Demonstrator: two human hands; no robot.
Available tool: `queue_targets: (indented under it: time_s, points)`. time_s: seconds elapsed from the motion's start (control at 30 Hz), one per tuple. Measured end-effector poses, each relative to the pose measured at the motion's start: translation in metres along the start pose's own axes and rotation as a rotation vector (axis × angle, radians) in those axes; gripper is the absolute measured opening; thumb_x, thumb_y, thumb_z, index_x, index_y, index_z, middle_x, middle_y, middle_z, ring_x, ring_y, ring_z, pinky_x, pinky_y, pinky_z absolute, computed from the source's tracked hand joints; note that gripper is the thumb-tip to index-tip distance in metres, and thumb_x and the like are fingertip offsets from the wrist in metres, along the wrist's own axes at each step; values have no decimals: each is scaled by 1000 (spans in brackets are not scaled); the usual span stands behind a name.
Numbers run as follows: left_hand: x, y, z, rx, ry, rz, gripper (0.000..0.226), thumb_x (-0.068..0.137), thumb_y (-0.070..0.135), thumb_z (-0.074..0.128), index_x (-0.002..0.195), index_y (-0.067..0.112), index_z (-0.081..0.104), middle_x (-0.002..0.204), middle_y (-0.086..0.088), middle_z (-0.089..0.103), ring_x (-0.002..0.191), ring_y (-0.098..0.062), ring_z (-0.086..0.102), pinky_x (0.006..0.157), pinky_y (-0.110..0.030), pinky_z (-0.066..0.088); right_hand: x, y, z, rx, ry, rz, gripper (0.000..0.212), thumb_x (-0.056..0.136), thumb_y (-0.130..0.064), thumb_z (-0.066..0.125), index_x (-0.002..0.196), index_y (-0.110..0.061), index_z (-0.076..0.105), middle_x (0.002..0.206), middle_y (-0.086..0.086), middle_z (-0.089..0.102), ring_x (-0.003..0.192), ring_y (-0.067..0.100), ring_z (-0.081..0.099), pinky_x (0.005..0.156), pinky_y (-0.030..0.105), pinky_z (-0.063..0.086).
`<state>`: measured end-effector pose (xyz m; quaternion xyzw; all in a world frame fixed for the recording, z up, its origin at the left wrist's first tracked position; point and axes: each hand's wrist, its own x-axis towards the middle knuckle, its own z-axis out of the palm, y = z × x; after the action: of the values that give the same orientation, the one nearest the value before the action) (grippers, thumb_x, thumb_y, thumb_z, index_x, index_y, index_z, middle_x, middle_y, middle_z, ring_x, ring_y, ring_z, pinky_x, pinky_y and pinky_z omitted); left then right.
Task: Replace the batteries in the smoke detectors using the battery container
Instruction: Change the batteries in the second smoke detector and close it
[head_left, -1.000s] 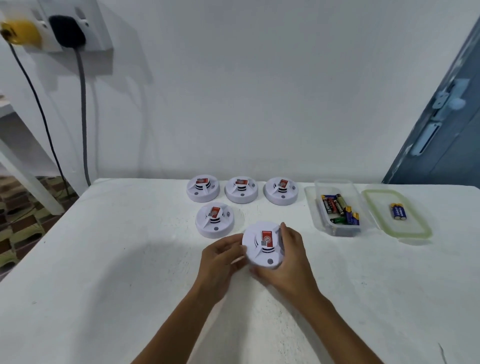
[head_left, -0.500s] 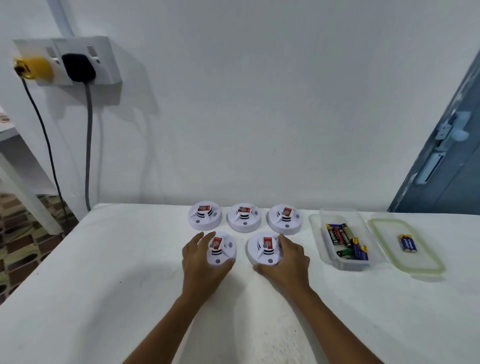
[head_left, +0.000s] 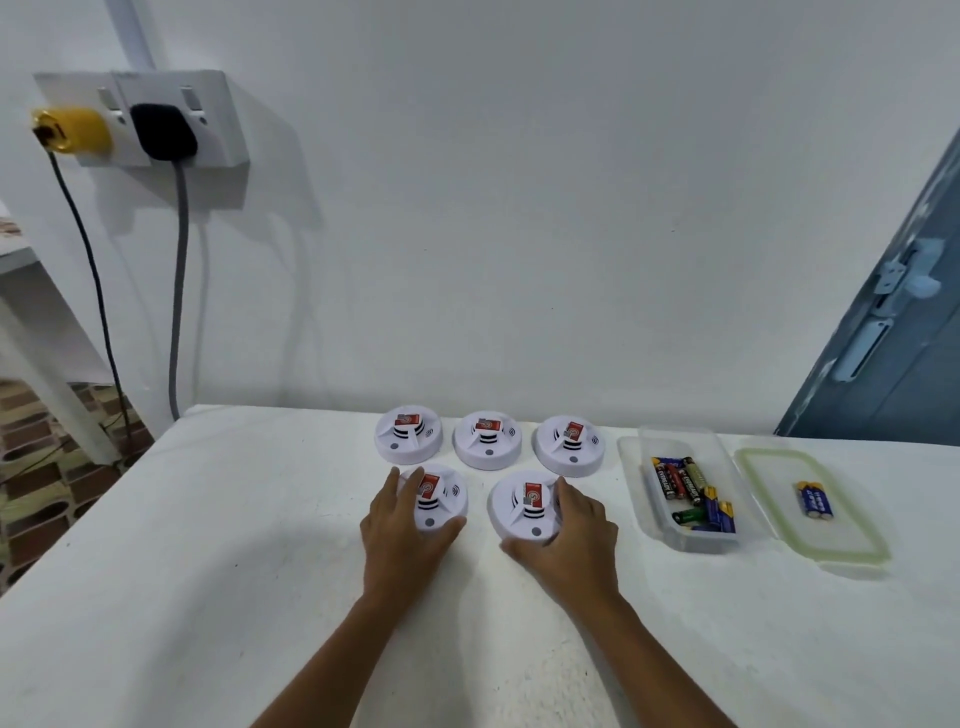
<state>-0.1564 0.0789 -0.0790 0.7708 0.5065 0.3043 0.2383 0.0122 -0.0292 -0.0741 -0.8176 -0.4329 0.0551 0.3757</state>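
Note:
Five white smoke detectors with red labels sit on the white table (head_left: 208, 571). Three form a back row: left (head_left: 409, 434), middle (head_left: 488, 439), right (head_left: 570, 446). My left hand (head_left: 400, 535) wraps fingers and thumb round the front left detector (head_left: 441, 501). My right hand (head_left: 576, 535) grips the front right detector (head_left: 524, 504) from its right side. A clear battery container (head_left: 680, 543) to the right holds several batteries (head_left: 691, 488). Its lid (head_left: 831, 553) lies beside it with two blue batteries (head_left: 815, 500) on it.
A wall socket (head_left: 218, 119) at the upper left carries a yellow plug (head_left: 72, 130) and a black plug (head_left: 163, 132), with cables hanging down past the table's left corner. A blue-grey door (head_left: 893, 364) stands at the right. The table's left edge drops to a tiled floor.
Both hands held one detector nearer to me; my right hand pushed it back into the front row. My left hand let go and moved onto the front left detector.

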Motion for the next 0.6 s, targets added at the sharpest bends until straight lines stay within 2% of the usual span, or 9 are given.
queue_targets:
  time_s: [0.1, 0.2, 0.3, 0.37, 0.4, 0.47, 0.5, 0.53, 0.6]
  points:
    - [1, 4, -4, 34, 15, -18, 83, 65, 64, 69, 133, 22, 48, 146, -5, 45, 134, -24, 40, 110, -45, 25, -3, -5, -3, 51, 60, -8, 96, 53, -70, 69, 131, -17, 48, 130, -3, 53, 121, 19, 44, 96, 40, 40]
    - [9, 11, -13, 129, 28, 26, 75, 61, 66, 61, 118, 19, 56, 122, -1, 62, 112, -25, 55, 97, -40, 32, -14, -10, -7, 88, 214, -122, 69, 76, -57, 57, 129, -14, 54, 135, 4, 51, 126, 19, 40, 98, 36, 36]
    - [12, 27, -28, 7, 46, 14, 66, 63, 59, 67, 114, 17, 58, 106, 2, 66, 98, -23, 58, 86, -32, 39, -33, -21, -11, 212, 298, -225, 46, 84, -41, 54, 121, -13, 60, 126, 3, 55, 121, 14, 44, 98, 28, 38]
    - [9, 36, -38, -231, 15, -82, 60, 70, 51, 74, 119, 19, 57, 109, 2, 66, 97, -17, 58, 83, -26, 43, -41, -34, -19, 382, 263, -236, 36, 85, -35, 54, 116, -17, 60, 119, -3, 59, 115, 8, 50, 95, 18, 41]
    - [7, 41, -44, -412, -45, -195, 59, 73, 50, 72, 122, 22, 57, 112, 0, 66, 100, -17, 60, 82, -27, 45, -43, -43, -24, 458, 221, -234, 29, 86, -32, 55, 111, -20, 61, 114, -4, 61, 109, 5, 54, 90, 14, 43]
    - [6, 50, -53, -948, -214, -431, 59, 78, 55, 57, 127, 22, 57, 124, -8, 63, 111, -26, 59, 85, -38, 50, -42, -62, -36, 554, 141, -218, 20, 84, -23, 59, 103, -29, 61, 103, -5, 65, 98, 5, 60, 81, 11, 45]
    - [2, 55, -60, -1228, -317, -515, 55, 85, 51, 47, 128, 19, 57, 127, -13, 62, 115, -32, 57, 90, -45, 49, -41, -71, -41, 576, 101, -212, 23, 83, -20, 60, 101, -33, 60, 100, -6, 66, 95, 4, 61, 78, 11, 45]
    - [-3, 60, -66, -1428, -388, -568, 52, 89, 45, 40, 127, 15, 58, 126, -18, 62, 116, -37, 57, 95, -52, 46, -41, -80, -45, 591, 61, -221, 26, 81, -17, 61, 100, -35, 60, 99, -8, 66, 94, 4, 61, 76, 11, 46]
    - [-12, 69, -76, -1658, -491, -595, 53, 88, 40, 38, 122, 7, 62, 125, -25, 61, 112, -44, 58, 98, -59, 42, -41, -95, -53, 591, 4, -269, 32, 80, -10, 64, 102, -33, 60, 102, -13, 66, 96, 2, 61, 75, 11, 47]
